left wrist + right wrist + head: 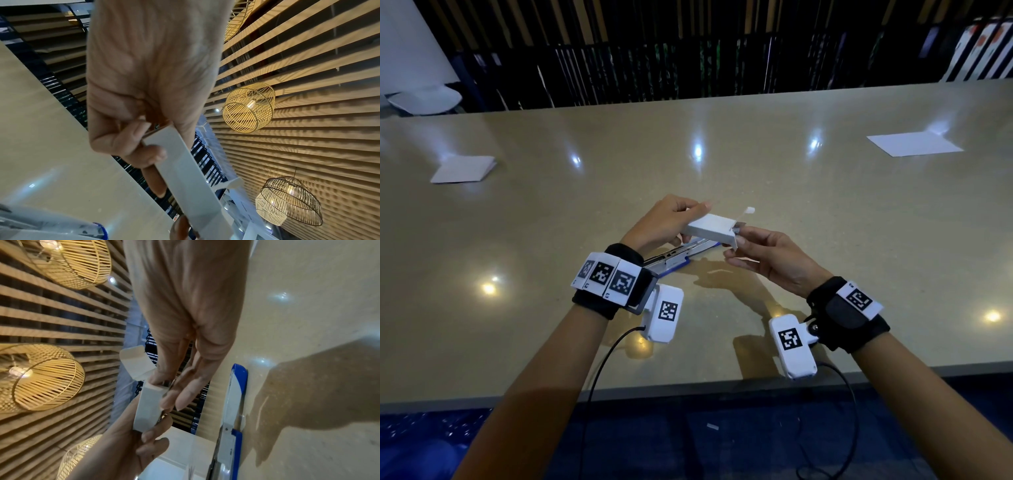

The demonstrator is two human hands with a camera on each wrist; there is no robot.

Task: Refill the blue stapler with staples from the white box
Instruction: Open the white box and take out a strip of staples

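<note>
My left hand (688, 221) grips the white box (709, 229) by its closed end and holds it level above the table. The box's end flap (748, 210) stands open on the right. There my right hand (738, 241) pinches a grey strip of staples (741, 226) that sticks out of the box mouth. In the right wrist view the thumb and forefinger close on the metallic strip (167, 383) at the box (149, 402). The blue stapler (676, 262) lies hinged open on the table under both hands, its metal channel showing (232, 402). The left wrist view shows the box (185, 172) in my fingers.
A folded white paper (464, 169) lies at the far left of the beige table (825, 212) and a white sheet (914, 144) at the far right. The table's near edge runs just under my wrists. A dark slatted wall stands behind the table.
</note>
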